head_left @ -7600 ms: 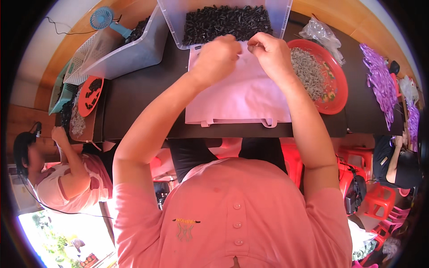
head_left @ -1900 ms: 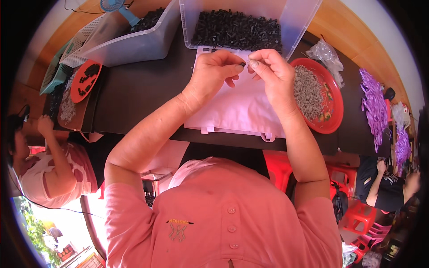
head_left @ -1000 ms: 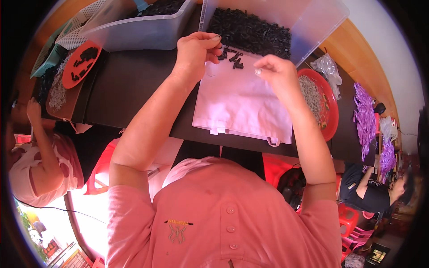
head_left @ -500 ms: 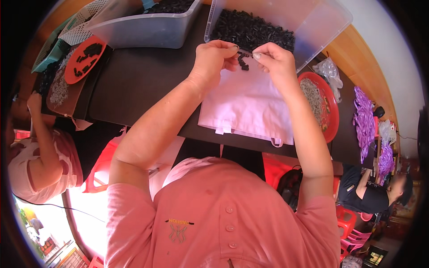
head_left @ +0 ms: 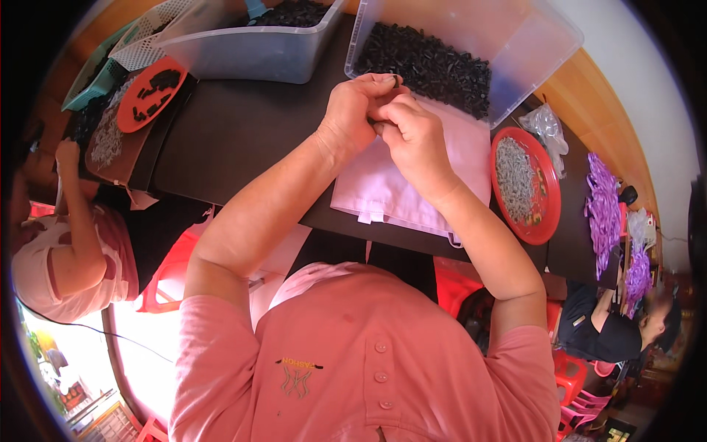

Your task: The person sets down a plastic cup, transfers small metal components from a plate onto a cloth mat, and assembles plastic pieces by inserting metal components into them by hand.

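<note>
- Pale pink cloth (head_left: 412,184) lies flat at the near edge of the dark table (head_left: 236,140).
- Left hand (head_left: 357,110) and right hand (head_left: 412,136) meet above the cloth, fingertips pressed together on a small black part (head_left: 395,79), mostly hidden.
- Red plate (head_left: 524,184) of grey pieces sits just right of the cloth.
- Clear bin (head_left: 471,51) of black parts stands directly beyond the hands.

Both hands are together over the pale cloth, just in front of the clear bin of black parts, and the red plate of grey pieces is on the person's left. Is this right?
Not quite: the head view shows the red plate of grey pieces on the person's right, not left. The rest holds: left hand and right hand meet over the pale cloth, just in front of the clear bin of black parts.
</note>
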Action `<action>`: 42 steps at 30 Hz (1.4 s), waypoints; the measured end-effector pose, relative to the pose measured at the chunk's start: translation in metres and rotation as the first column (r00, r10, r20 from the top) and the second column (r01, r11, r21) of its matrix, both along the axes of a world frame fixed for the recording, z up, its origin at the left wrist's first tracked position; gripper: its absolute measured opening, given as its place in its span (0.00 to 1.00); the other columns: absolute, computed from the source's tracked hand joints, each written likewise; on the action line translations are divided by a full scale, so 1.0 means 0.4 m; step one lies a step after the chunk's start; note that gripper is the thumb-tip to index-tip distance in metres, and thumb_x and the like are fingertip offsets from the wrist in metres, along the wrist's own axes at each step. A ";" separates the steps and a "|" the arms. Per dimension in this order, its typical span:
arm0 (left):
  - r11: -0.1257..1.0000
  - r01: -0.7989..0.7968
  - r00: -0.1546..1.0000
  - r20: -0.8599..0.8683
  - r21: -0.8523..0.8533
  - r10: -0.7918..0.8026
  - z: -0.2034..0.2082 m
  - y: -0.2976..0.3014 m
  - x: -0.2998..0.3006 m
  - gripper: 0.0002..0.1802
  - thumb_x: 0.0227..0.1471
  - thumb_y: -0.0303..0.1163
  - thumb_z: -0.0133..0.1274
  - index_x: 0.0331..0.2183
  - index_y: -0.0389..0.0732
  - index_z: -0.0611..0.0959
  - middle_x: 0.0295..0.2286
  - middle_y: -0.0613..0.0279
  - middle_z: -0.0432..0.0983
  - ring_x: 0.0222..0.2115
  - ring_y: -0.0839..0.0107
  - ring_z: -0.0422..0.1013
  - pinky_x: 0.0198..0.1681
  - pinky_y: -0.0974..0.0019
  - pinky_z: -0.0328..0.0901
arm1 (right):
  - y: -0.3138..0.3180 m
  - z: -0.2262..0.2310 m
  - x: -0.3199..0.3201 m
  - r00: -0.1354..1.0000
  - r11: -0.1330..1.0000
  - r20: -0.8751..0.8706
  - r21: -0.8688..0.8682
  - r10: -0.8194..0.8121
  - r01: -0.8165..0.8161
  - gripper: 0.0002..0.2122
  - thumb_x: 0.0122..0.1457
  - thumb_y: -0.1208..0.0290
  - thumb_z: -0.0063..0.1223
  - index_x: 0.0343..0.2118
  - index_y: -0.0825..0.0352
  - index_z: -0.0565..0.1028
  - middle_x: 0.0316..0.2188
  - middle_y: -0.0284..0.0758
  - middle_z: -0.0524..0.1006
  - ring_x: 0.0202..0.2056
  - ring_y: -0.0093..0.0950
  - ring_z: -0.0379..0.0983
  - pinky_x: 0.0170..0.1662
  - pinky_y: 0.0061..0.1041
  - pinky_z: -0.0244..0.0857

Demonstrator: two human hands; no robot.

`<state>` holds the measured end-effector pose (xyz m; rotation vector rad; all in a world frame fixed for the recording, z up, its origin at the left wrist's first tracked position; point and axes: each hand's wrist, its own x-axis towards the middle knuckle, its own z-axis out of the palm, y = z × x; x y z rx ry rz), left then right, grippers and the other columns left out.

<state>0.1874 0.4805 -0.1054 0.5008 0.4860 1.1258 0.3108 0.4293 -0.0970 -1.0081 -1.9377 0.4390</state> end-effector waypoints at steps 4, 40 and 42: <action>1.000 0.010 1.000 -0.020 0.006 -0.010 0.006 -0.002 -0.010 0.08 0.58 0.28 0.46 0.35 0.33 0.77 0.32 0.52 0.77 0.36 0.60 0.74 0.43 0.61 0.70 | -0.004 0.024 0.000 0.996 0.984 -0.076 -0.170 0.037 -0.049 0.07 0.50 0.84 0.55 0.34 0.73 0.76 0.31 0.34 0.76 0.33 0.23 0.72 0.36 0.20 0.66; 0.944 0.071 0.885 -0.457 0.322 0.089 0.016 -0.056 0.031 0.05 0.51 0.23 0.55 0.31 0.31 0.80 0.25 0.58 0.76 0.23 0.72 0.72 0.24 0.70 0.67 | 0.027 0.022 0.109 0.910 0.958 -0.376 -0.279 -0.174 0.067 0.03 0.55 0.80 0.54 0.32 0.71 0.78 0.25 0.30 0.76 0.27 0.17 0.69 0.30 0.16 0.64; 0.944 0.070 0.876 -0.472 0.323 0.097 0.019 -0.057 0.029 0.05 0.51 0.22 0.55 0.31 0.31 0.80 0.25 0.59 0.76 0.23 0.72 0.72 0.23 0.70 0.66 | 0.022 0.019 0.099 0.914 0.955 -0.353 -0.278 -0.200 0.101 0.04 0.55 0.81 0.53 0.33 0.71 0.77 0.25 0.30 0.76 0.27 0.17 0.69 0.29 0.17 0.64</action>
